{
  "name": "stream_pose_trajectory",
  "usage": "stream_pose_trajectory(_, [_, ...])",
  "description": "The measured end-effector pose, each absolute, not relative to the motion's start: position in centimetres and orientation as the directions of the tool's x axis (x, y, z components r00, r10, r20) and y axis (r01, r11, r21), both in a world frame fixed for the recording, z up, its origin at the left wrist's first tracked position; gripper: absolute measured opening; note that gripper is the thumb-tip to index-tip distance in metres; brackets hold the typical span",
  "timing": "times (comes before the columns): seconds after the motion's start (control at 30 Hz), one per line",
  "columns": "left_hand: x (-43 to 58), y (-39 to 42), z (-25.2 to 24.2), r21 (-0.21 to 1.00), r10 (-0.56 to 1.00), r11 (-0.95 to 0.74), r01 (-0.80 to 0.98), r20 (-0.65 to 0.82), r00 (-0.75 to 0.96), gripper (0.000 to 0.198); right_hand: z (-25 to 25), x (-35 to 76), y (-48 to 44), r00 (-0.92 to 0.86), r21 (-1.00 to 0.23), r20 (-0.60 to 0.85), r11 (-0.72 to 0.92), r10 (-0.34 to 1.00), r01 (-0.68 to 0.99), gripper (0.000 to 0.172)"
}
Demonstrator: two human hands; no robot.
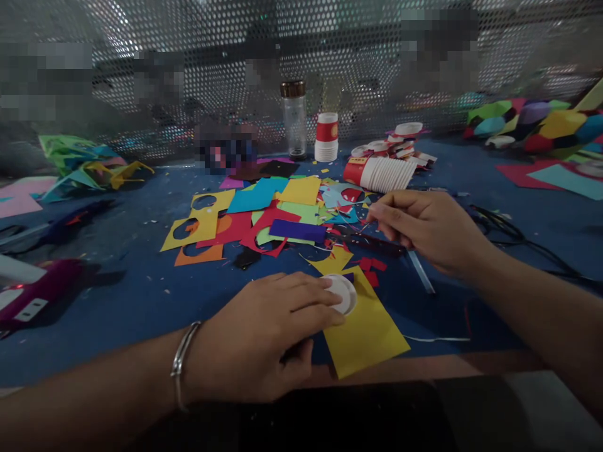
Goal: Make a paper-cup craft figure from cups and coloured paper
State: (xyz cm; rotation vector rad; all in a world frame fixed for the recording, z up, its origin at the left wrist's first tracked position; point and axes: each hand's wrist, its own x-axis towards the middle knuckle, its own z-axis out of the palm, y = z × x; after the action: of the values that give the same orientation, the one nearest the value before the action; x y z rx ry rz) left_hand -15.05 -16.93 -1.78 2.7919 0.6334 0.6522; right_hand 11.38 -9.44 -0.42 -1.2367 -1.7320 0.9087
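My left hand [268,326], with a silver bangle at the wrist, has its fingers curled over a white round disc [347,294] with a raised rim, perhaps a cup bottom. The disc is held down on a yellow paper sheet [365,339] near the table's front edge. To the right, my right hand [419,223] is raised above the tabletop with thumb and forefinger pinched together; what they hold, if anything, is too small to make out. Below it lies a dark red glue gun [377,243], a clear glue stick [421,273] sticking out behind.
Coloured paper scraps [254,198] cover the middle of the blue table. Behind stand a glass bottle [295,122] and stacked paper cups [326,138]; another cup stack [381,174] lies sideways. A purple glue gun [42,292] is at left, black cable [532,251] at right.
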Motion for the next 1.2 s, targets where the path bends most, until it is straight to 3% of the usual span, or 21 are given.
stream_pose_trajectory(0.1, [-15.5,-16.2,-0.9,0.446,0.505,-0.838,0.315,0.413,0.758,0.035,-0.5,11.2,-9.4,-0.210,-0.843,0.199,0.277,0.957,0.461,0.034])
stream_pose_trajectory(0.2, [-15.3,-14.7,0.1,0.544,0.682,-0.722,0.427,0.455,0.572,0.021,-0.4,11.2,-9.3,-0.198,-0.797,0.225,0.297,0.954,0.526,0.030])
stream_pose_trajectory(0.27, [-15.1,-13.7,0.5,0.606,0.798,-0.601,0.521,0.411,0.441,0.017,-0.4,11.2,-9.3,-0.208,-0.754,0.254,0.328,0.945,0.569,0.030])
stream_pose_trajectory(0.33, [-14.8,-13.2,0.6,0.647,0.836,-0.539,0.540,0.328,0.441,0.031,-0.3,11.3,-9.3,-0.243,-0.707,0.277,0.369,0.929,0.603,0.030])
stream_pose_trajectory(0.5, [-13.8,-14.2,-0.2,0.566,0.816,-0.552,0.612,0.216,0.536,0.068,-0.6,11.4,-9.4,-0.345,-0.589,0.326,0.475,0.880,0.654,0.032])
stream_pose_trajectory(0.6, [-13.3,-14.9,-0.9,0.530,0.808,-0.567,0.631,0.209,0.551,0.078,-0.6,11.5,-9.4,-0.365,-0.557,0.320,0.485,0.874,0.674,0.033])
stream_pose_trajectory(0.97, [-13.2,-15.2,-1.6,0.541,0.792,-0.586,0.604,0.225,0.567,0.066,-0.3,11.1,-9.7,-0.397,-0.556,0.314,0.506,0.862,0.659,0.028])
stream_pose_trajectory(1.2, [-13.3,-15.3,-1.3,0.539,0.790,-0.585,0.607,0.209,0.576,0.064,-0.4,11.2,-9.7,-0.383,-0.580,0.274,0.469,0.882,0.666,0.036])
